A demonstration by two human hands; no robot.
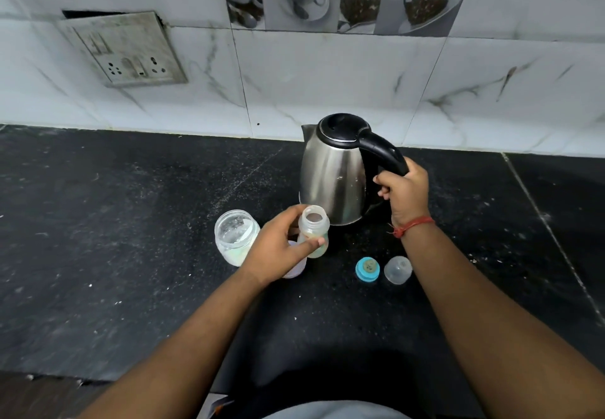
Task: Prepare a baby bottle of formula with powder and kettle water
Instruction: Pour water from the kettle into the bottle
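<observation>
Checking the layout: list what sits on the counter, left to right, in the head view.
Jar → bottle → kettle → teat ring → cap.

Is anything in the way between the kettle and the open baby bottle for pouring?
Nothing visible. The kettle, gripped at its handle by the right hand, stands just behind the uncapped baby bottle held by the left hand. The powder jar sits off to the left.

Left hand (278, 248) and right hand (404, 191) both closed, gripping.
</observation>
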